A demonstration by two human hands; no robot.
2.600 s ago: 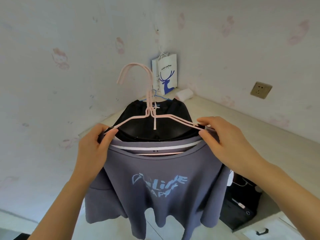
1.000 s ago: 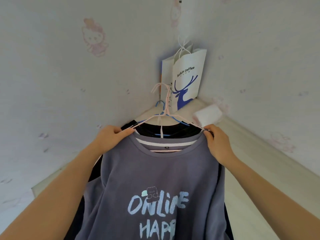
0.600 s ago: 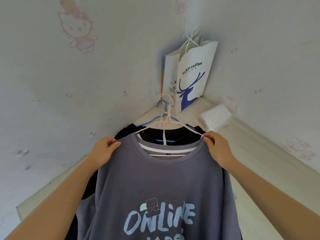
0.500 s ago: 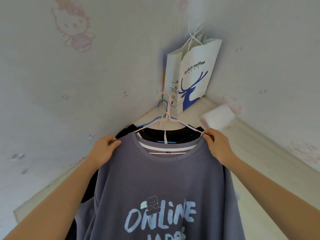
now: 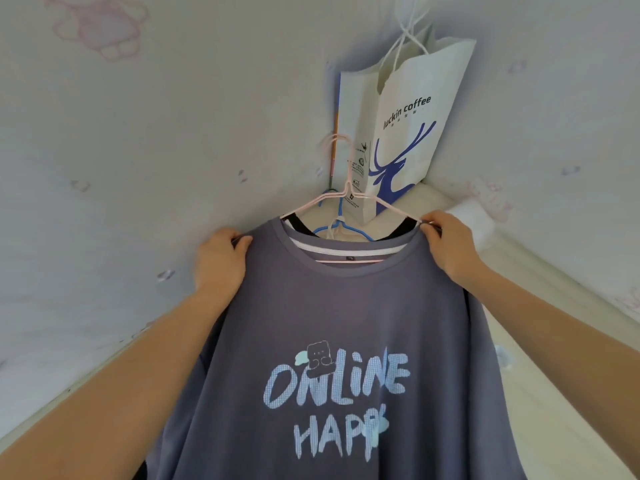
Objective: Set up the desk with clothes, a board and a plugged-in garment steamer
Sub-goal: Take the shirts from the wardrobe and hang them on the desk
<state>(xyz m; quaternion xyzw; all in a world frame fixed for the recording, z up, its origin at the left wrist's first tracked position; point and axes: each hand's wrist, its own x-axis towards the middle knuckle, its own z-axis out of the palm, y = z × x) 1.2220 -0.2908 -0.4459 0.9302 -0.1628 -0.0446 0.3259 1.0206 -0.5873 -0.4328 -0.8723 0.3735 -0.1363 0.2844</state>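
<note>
A grey-purple T-shirt (image 5: 346, 313) with pale blue lettering hangs on a pink wire hanger (image 5: 349, 188) and spreads over the pale desk (image 5: 540, 393). Behind it I see a black garment (image 5: 403, 226) on a blue hanger (image 5: 341, 216), both mostly hidden. My left hand (image 5: 220, 261) grips the shirt's left shoulder. My right hand (image 5: 448, 247) pinches the right shoulder at the hanger's end. No board or steamer is in view.
A white paper coffee bag (image 5: 412, 133) with a blue deer stands in the wall corner at the back of the desk. A white roll (image 5: 474, 220) lies to its right, behind my right hand. Papered walls close in on both sides.
The hung clothes have moved from the air in front of the desk toward the back corner and lower onto the desk. Both hands kept their grip on the shoulders.
</note>
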